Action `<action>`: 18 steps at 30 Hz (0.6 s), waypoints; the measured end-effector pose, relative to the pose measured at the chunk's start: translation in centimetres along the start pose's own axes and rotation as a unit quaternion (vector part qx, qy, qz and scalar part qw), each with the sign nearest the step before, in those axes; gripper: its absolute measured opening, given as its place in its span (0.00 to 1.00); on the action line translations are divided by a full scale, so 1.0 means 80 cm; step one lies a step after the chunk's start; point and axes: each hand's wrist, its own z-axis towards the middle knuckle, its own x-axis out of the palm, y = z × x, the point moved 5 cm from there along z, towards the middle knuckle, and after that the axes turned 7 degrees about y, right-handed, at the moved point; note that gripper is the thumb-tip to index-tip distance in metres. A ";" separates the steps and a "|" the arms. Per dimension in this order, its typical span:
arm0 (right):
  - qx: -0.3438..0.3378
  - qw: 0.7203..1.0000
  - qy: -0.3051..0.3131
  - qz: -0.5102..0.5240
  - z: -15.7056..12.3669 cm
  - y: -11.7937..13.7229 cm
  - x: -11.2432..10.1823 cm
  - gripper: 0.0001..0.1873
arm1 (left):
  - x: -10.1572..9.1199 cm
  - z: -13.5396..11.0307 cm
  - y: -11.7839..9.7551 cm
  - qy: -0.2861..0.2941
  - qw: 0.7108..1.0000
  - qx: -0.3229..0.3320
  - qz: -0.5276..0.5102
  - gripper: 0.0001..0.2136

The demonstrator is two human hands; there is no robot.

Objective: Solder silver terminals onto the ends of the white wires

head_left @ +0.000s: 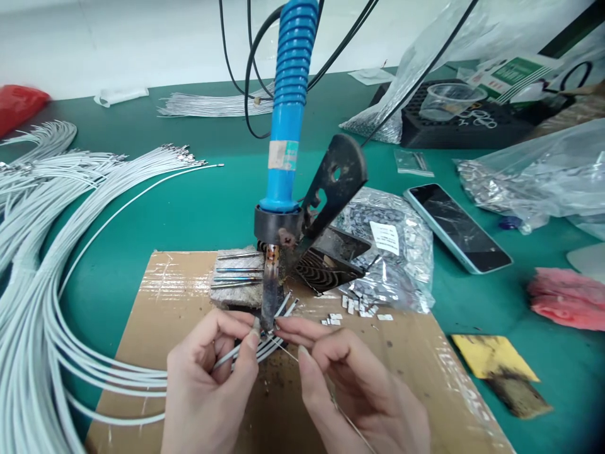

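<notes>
A blue-handled soldering iron (283, 120) points tip-down in a black metal holder (336, 183), over a cardboard sheet (155, 302). Just left of its tip, my left hand (212, 372) is closed in a pinch on white cables (227, 357), whose ends come out past the fingers. To the right, my right hand (352, 378) grips a thin solder wire (353, 426) that runs up to the tip. Fingertips of both hands come close to the iron. Whatever small part sits right at the tip is mostly hidden by them.
Bundles of white cables (33, 284) cover the left side. Behind the hands lies a block with metal rods (236, 277). Small metal tabs (362, 307) lie near a clear bag of parts (392, 252). Farther right are a phone (458, 227), a scorched yellow sponge (494, 356) and a pink cloth (567, 296).
</notes>
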 end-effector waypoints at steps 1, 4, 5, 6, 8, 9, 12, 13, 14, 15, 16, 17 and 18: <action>0.001 1.000 0.000 0.000 0.000 0.000 0.000 0.13 | 0.000 0.000 0.001 0.002 1.000 -0.001 -0.001 0.08; 0.000 1.000 0.001 0.000 0.001 0.000 0.000 0.12 | 0.002 0.000 0.000 0.005 1.000 0.000 -0.001 0.08; -0.001 1.000 0.000 0.000 0.001 0.000 0.000 0.12 | 0.003 0.000 -0.001 0.007 1.000 0.003 0.001 0.08; -0.001 1.000 -0.001 0.001 0.001 0.000 0.001 0.12 | 0.003 0.000 -0.002 0.007 1.000 0.005 0.004 0.08; 0.000 1.000 -0.001 0.002 0.001 0.000 0.001 0.13 | 0.002 -0.001 -0.002 0.009 1.000 0.009 0.012 0.08; 0.000 1.000 0.002 0.002 0.001 0.000 0.001 0.13 | 0.002 -0.001 -0.002 0.012 1.000 0.011 0.016 0.09; 0.000 1.000 0.009 -0.005 0.001 0.001 0.002 0.13 | 0.001 0.000 0.000 0.017 1.000 0.007 0.018 0.09; 0.001 1.000 0.010 -0.008 0.002 0.001 0.001 0.13 | 0.001 0.001 0.001 0.017 1.000 0.006 0.017 0.08; 0.002 1.000 0.009 -0.010 0.002 0.001 0.001 0.13 | 0.001 0.002 0.001 0.015 1.000 0.003 0.015 0.08; 0.003 1.000 0.007 -0.011 0.002 0.001 0.000 0.13 | 0.002 0.002 0.001 0.013 1.000 0.002 0.014 0.08; 0.003 1.000 0.005 -0.011 0.002 0.001 0.000 0.13 | 0.004 0.002 0.000 0.013 1.000 0.001 0.011 0.08; 0.004 1.000 0.004 -0.011 0.002 0.000 0.000 0.13 | 0.005 0.002 -0.001 0.009 1.000 -0.001 0.007 0.08; 0.003 1.000 0.003 -0.011 0.002 0.000 -0.001 0.13 | 0.006 0.001 -0.002 -0.001 1.000 -0.006 0.002 0.07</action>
